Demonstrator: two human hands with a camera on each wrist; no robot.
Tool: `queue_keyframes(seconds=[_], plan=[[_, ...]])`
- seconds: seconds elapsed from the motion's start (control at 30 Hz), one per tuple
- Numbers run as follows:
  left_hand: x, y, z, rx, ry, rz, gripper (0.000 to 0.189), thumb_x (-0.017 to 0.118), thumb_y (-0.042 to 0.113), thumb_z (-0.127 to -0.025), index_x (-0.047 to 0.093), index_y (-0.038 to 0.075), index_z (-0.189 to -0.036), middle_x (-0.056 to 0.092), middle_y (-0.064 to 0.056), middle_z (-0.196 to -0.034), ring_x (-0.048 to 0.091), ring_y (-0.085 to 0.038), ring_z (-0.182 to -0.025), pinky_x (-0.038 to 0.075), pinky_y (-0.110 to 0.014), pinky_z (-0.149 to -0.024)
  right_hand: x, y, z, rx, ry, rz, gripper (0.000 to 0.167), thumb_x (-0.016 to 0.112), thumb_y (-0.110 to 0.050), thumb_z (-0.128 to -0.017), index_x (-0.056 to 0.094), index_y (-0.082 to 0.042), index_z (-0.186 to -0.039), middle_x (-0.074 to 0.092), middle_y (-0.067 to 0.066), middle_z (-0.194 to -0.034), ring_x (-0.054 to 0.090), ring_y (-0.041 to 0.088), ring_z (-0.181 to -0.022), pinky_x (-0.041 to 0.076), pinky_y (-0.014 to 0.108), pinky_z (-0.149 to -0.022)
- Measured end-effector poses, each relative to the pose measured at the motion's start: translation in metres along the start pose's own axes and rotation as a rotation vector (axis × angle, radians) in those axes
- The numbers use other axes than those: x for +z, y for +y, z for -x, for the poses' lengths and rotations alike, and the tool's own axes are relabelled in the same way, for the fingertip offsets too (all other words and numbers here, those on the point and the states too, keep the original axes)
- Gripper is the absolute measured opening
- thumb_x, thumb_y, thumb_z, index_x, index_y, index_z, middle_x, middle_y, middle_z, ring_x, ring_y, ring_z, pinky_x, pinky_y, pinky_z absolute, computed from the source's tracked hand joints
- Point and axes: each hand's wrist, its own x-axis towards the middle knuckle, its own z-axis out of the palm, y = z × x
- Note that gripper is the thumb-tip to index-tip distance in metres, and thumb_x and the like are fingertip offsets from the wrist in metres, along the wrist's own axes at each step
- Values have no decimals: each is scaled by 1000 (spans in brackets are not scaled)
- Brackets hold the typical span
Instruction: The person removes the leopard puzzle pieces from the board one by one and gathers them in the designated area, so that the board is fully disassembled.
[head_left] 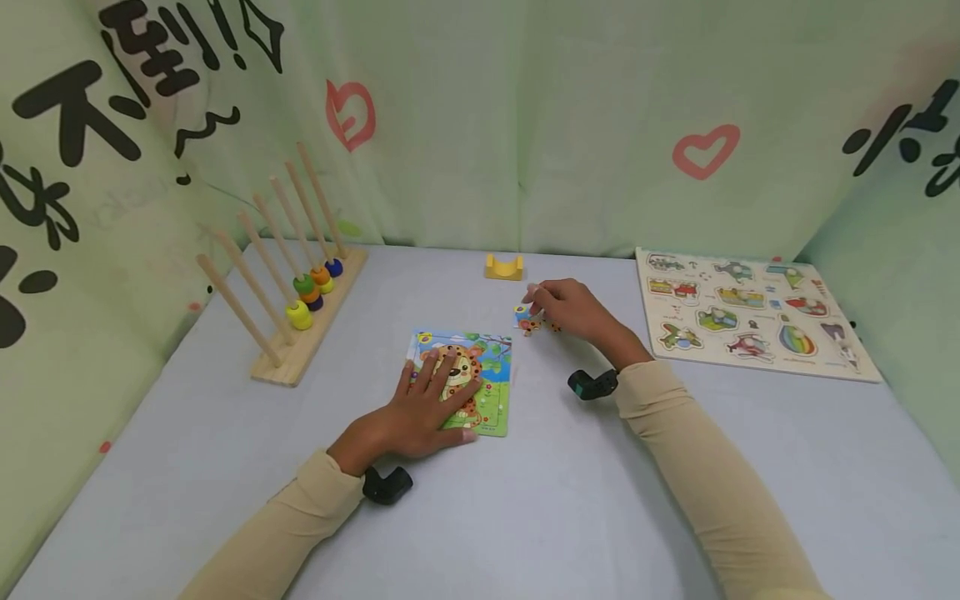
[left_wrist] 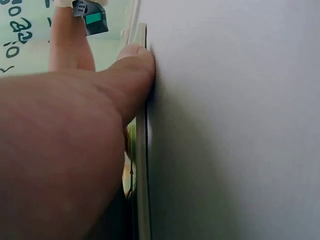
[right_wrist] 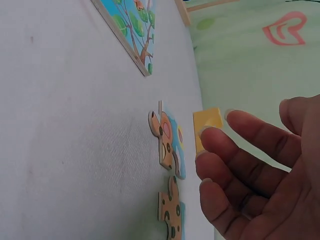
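Observation:
My left hand (head_left: 423, 417) rests flat, fingers spread, on a square jigsaw puzzle (head_left: 495, 408) with a spotted cartoon animal on it. In the left wrist view the thumb (left_wrist: 135, 65) lies against the board's edge. Just right of the puzzle, loose jigsaw pieces (head_left: 522, 317) lie on the table. Over them hovers my right hand (head_left: 576, 312), its fingers loosely bent and nothing seen between them. The right wrist view shows one piece with an ear (right_wrist: 167, 140) and another spotted piece (right_wrist: 172, 212), both apart from the fingertips.
A wooden stand with pegs (head_left: 330, 312) and coloured beads is at the left. At the table's back edge sits a yellow curved block (head_left: 504, 268). A white picture board (head_left: 765, 321) with vehicle shapes lies at the right. Printed curtains (head_left: 525, 125) enclose the table.

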Motion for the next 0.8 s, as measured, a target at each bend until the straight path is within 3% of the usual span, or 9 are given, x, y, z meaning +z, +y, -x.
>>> queue_keyframes(seconds=[0.3,0.8], plan=[[0,8,0,-61,-27,-6,71,45,53,-99,19,22,-157,-12,-19,-160,-19,-39,-143,-9,-63,-108,15,-8,-2,23,-78,-128,54,35,-39,-106,69,4,-107,67,12,-90,62,24,-82,49,35,-79],[1,8,-1,-80,-35,-19,73,42,57,-98,17,24,-157,-14,-17,-160,-21,-37,-143,-8,-62,-109,33,-26,-3,0,-140,-93,59,40,-50,-102,73,-2,-95,73,7,-90,67,20,-85,51,36,-82]])
